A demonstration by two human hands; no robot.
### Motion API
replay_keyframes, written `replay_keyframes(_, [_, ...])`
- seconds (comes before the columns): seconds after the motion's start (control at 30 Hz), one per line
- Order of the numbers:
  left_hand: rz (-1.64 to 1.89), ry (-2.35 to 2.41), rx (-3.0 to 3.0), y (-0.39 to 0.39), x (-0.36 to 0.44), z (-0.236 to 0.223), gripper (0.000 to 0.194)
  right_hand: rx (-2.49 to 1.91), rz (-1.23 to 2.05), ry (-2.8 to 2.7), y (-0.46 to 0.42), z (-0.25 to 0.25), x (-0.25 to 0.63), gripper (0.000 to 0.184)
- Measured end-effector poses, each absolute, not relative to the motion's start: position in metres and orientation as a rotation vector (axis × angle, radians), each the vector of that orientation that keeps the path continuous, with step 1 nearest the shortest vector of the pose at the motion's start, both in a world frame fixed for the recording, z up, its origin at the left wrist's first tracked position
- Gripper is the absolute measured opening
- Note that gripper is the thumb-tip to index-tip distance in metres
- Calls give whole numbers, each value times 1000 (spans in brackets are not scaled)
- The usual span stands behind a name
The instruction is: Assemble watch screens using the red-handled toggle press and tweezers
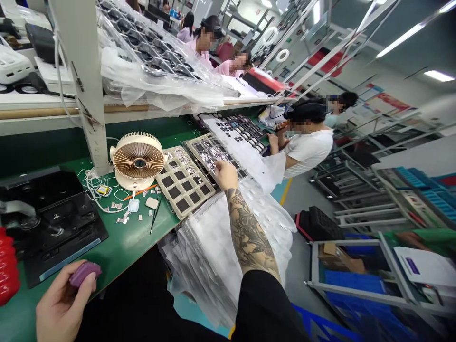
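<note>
My left hand [62, 304] is at the bottom left near the bench edge, fingers closed round a small purple case [84, 272]. My right hand [225, 175], on a tattooed forearm, reaches forward to a beige tray [213, 151] of small dark and silver parts; its fingers are curled down onto the tray, and I cannot see whether they pinch anything. A second beige tray [183, 183] with black square parts lies just left of that hand.
A beige desk fan [137, 161] stands on the green bench [121, 242], with small parts, tweezers and cables scattered before it. A black press fixture [50, 218] sits left. Plastic bags [210, 256] hang over the edge. A seated person [306, 142] works farther along; blue bins stand right.
</note>
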State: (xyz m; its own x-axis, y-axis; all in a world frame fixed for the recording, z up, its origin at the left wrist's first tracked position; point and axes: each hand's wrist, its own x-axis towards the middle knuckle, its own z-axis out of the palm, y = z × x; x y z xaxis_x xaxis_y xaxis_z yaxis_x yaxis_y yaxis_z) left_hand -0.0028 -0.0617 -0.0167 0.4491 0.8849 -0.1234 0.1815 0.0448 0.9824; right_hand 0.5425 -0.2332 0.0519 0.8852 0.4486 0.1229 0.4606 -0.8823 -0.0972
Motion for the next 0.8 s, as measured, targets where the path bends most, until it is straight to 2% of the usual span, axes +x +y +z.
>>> replay_keyframes(0.17, [792,988,1635,-50,-5,-25,29,-2976,-97,-707,-234,60,590,32])
replay_keyframes(0.33, [666,1022,1489,-56,7,-10,35,-2982,-76,-768,-211,46,611,33])
replay_keyframes(0.43, [681,1034,1433,-59,7,-8,40,-2987,-122,-719,-205,38,612,38])
replay_keyframes(0.6, [744,1057,1483,-50,-1,-22,39,-2953,-207,-650,-205,36,614,28])
replay_keyframes(0.8, [807,1026,1567,-43,3,-19,37,-2799,-444,-732,-199,42,590,28])
